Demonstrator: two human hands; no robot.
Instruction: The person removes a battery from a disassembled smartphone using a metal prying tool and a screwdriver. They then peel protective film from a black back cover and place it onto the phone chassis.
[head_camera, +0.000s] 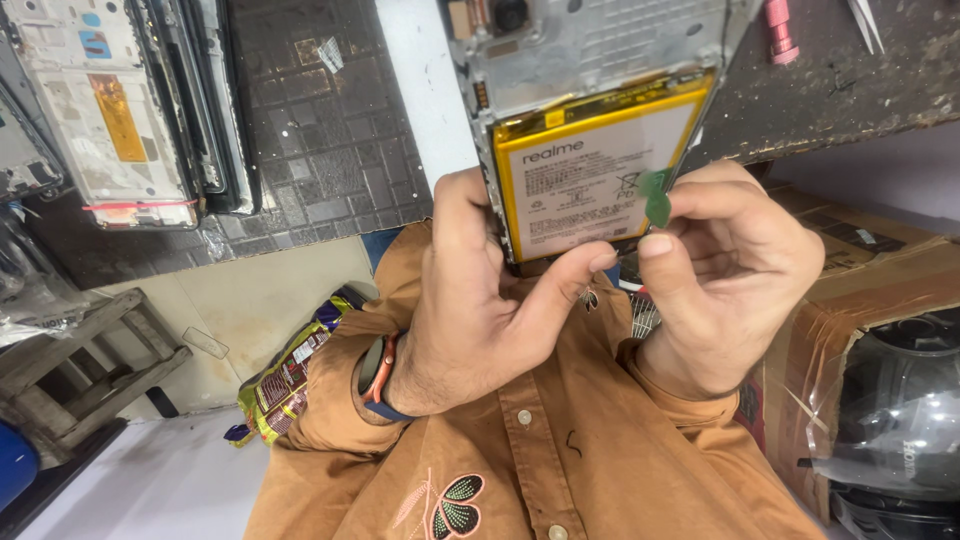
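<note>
Pick (656, 195) on phone battery (590, 180), between hands.

Battery (590, 170): white face with yellow border, set in a silver-grey opened phone (590, 50). Pick (656, 195): translucent green. Shirt (560, 450): rust-brown, with pink and dark leaf embroidery. Watch strap (385, 385): orange and dark blue. Surface (320, 150): dark grey, grid pattern, with a white strip at its edge. Tool (778, 30) near the surface's far edge: pink. Snack packet (285, 385): yellow and purple. Cardboard box (870, 270): brown.
</note>
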